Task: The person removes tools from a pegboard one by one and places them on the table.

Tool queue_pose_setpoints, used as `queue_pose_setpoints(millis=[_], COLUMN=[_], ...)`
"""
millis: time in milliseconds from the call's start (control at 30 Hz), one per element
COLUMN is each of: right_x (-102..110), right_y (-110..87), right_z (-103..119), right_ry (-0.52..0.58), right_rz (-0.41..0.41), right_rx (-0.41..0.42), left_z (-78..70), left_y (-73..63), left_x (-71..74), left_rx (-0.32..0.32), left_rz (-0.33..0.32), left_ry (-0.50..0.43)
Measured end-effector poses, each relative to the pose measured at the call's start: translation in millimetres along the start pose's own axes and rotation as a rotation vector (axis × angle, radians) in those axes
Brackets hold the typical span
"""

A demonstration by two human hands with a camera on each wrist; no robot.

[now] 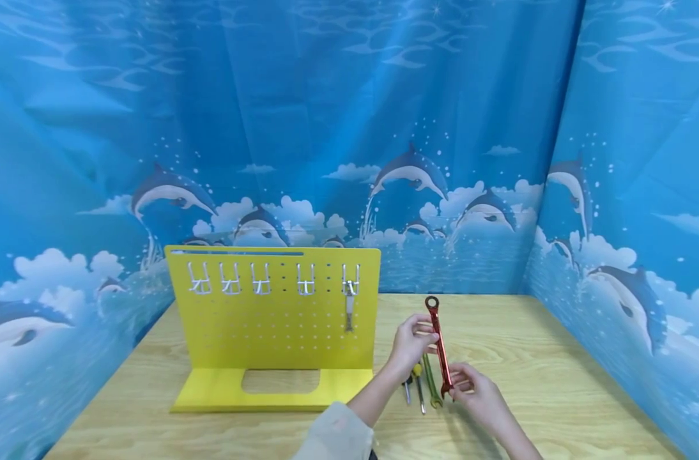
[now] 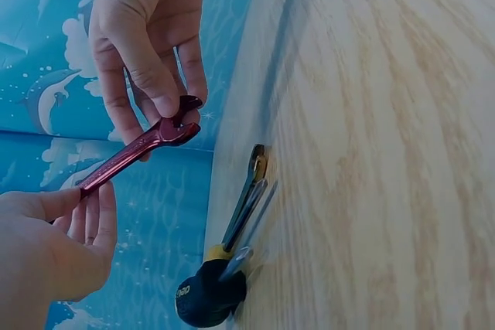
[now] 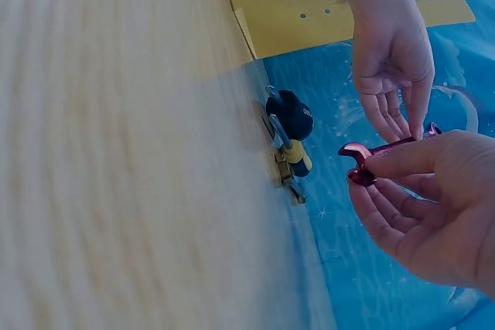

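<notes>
A shiny red combination wrench is held up over the table, ring end up and open-end jaw down. My left hand pinches its shaft between thumb and fingers. At the lower end my right hand grips the open-end head, thumb against it in the right wrist view. Beneath and left of the red wrench lie a green wrench, a yellow-handled screwdriver and a screwdriver with a thick dark handle.
A yellow pegboard stand stands left of my hands, with several wire hooks along its top. From the rightmost hook hangs a slim silver tool. Blue dolphin-print curtains enclose the wooden table behind and at the sides.
</notes>
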State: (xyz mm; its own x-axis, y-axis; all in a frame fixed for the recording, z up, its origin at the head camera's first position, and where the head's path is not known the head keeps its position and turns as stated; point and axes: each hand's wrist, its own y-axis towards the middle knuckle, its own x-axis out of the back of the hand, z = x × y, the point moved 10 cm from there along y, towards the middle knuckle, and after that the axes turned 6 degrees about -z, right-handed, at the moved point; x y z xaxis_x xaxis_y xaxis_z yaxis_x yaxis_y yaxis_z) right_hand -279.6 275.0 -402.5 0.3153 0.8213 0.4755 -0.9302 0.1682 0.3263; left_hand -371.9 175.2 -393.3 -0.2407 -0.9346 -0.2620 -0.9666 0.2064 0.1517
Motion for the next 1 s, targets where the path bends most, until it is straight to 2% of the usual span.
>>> queue_pose_setpoints(millis=[433,667,900,1000], right_x=[5,1,-3,-3], right_y=[-4.7,-6.9,-8.4,-8.7], right_z=[-13,-26,-33,-35], right_ry=[0.044,0.092,0.098,0.107], right_rz=[-0.094,-0.064,-0.039,-0.030], right_rx=[0.043,-0.069,-0.122,-0.129], left_z=[19.9,29.7,39.4,41.9], left_y=[10.0,19.5,30.0,32.4], left_x=[-5.8,-6.3,-8.0,-7.6], left_rx=[0.020,0.056,0.073,0.071], left_rz=[0.005,0.009,0.077,0.103], left_ry=[0.021,0.053,0.087,0.130])
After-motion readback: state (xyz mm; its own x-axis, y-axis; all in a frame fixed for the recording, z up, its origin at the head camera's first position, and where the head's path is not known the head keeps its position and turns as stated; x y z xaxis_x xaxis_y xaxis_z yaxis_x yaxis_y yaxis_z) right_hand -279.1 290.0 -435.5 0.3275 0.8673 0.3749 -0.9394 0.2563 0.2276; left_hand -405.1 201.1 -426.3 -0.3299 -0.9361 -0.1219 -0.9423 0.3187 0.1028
